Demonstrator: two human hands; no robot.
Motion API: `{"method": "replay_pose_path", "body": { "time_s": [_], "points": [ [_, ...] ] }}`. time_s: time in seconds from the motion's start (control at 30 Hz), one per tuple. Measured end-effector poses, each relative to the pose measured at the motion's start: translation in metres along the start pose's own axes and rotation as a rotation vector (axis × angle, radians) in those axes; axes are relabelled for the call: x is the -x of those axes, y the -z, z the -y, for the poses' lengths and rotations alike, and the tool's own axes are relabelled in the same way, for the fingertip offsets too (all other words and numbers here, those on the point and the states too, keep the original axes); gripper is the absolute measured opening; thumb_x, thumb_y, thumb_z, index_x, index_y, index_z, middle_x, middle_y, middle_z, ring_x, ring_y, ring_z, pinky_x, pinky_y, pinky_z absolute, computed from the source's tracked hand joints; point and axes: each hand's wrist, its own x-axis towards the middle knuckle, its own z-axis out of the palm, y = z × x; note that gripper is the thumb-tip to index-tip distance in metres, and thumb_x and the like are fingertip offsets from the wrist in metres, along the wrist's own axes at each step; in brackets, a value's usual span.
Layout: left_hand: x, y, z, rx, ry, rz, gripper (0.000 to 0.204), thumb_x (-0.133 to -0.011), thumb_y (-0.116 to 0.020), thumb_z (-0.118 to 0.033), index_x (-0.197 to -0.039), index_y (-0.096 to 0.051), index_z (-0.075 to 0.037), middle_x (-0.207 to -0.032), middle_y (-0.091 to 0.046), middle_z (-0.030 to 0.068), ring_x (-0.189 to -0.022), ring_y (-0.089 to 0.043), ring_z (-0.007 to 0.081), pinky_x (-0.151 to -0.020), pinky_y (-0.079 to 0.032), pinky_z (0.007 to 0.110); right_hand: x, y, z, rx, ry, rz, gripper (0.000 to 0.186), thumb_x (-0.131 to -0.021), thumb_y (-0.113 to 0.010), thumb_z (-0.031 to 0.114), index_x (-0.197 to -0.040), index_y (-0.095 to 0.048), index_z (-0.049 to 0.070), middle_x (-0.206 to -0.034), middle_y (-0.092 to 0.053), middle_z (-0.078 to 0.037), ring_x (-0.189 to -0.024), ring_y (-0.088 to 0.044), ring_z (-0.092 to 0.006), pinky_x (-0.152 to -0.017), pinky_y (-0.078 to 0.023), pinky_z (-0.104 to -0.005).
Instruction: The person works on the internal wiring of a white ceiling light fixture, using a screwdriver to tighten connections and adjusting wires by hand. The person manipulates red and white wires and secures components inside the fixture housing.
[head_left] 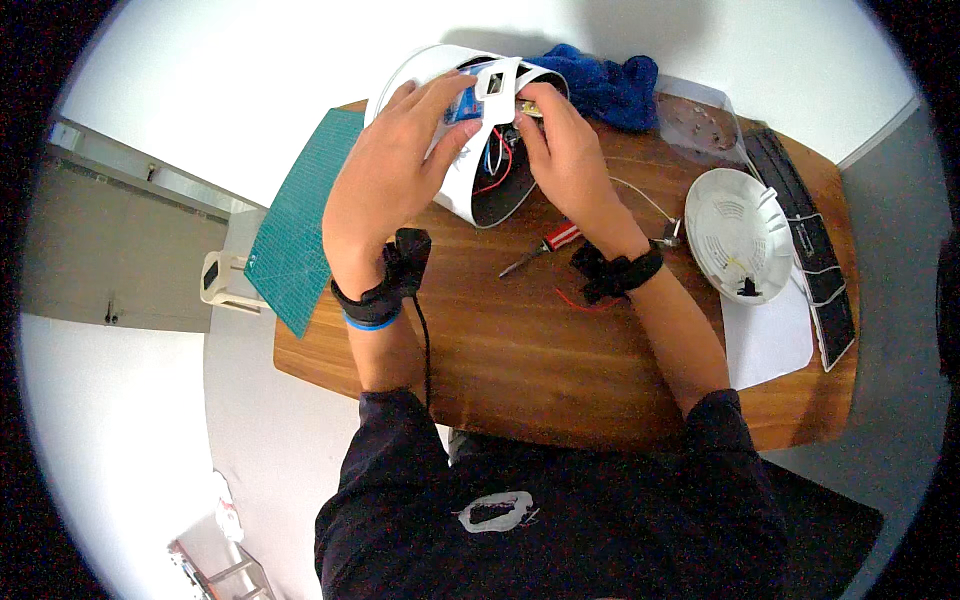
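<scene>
A hollow white housing [457, 188] lies on its side at the far edge of the table, with red, blue and white wires [497, 165] showing in its dark interior. My left hand [385, 165] is closed around a blue block-like part [463, 104] by the housing's white strip [497, 88], which has a small square window. At the opening's right side, my right hand [570, 155] pinches a small yellowish part [530, 108], partly hidden by the fingers. Below the right hand lies a screwdriver [562, 236] with a red handle.
A green cutting mat [300, 220] overhangs the table's left side. Behind the housing is a blue cloth [610, 88]. To the right are a clear plastic tray [700, 120], a round white cover [712, 240], white paper [765, 340] and a long black panel [800, 225].
</scene>
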Motion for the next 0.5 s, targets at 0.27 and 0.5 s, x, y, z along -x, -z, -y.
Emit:
{"method": "replay_pose_path", "body": {
  "time_s": [0.27,0.5],
  "points": [
    [-0.010,-0.011,0.009,-0.206,-0.168,-0.070,0.042,-0.101,-0.061,-0.008,-0.143,-0.061,-0.014,-0.140,-0.065,0.0180,-0.123,-0.063,0.0424,-0.103,-0.052,0.046,-0.005,0.009,-0.004,0.016,0.074,0.006,0.024,-0.099,-0.065,0.008,-0.123,-0.061,0.004,-0.114,-0.070,-0.020,-0.106,-0.067,-0.0430,-0.089,-0.055,-0.0506],
    [-0.005,-0.006,-0.007,-0.164,-0.098,-0.123,0.038,-0.097,-0.064,-0.005,-0.133,-0.067,-0.017,-0.140,-0.065,0.0149,-0.118,-0.065,0.0400,-0.094,-0.056,0.047,-0.015,0.023,0.002,0.009,0.161,0.045,0.024,-0.098,-0.065,0.007,-0.121,-0.060,0.005,-0.110,-0.070,-0.020,-0.104,-0.067,-0.0436,-0.086,-0.054,-0.0522]
  ]
}}
